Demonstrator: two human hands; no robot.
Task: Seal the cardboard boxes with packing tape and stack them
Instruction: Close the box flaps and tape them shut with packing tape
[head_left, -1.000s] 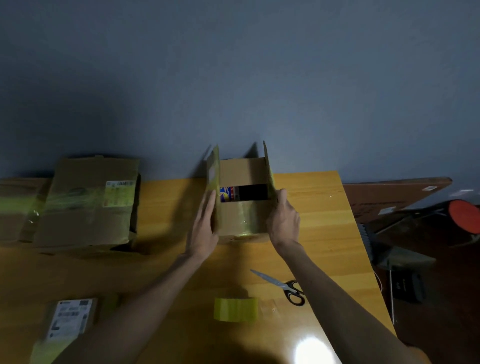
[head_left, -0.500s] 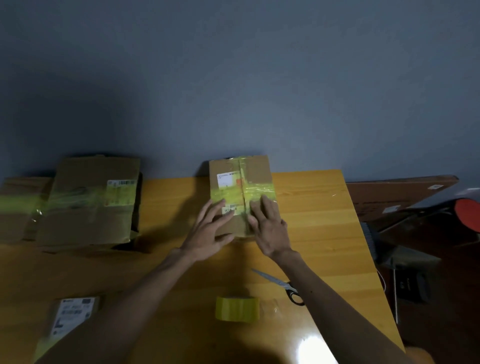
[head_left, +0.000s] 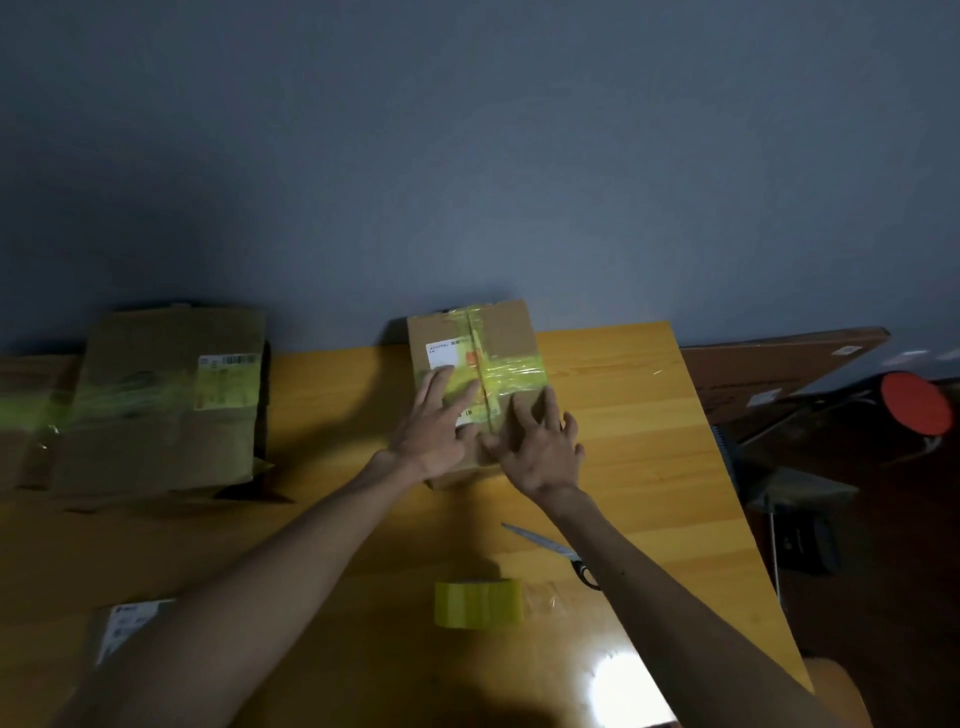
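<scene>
Lying lengthwise toward wall (head_left: 467, 156), seemingly: box (head_left: 511, 332).

Both arms reach forward, left hand (head_left: 434, 428) and right hand (head_left: 545, 447) flat, fingers spread.

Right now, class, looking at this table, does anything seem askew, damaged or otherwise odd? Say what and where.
The large box at the left looks crumpled, its tape wrinkled and a lower corner splayed. The small box under the left hand and right hand carries creased yellow tape across its seam. Nothing is spilled.
</scene>
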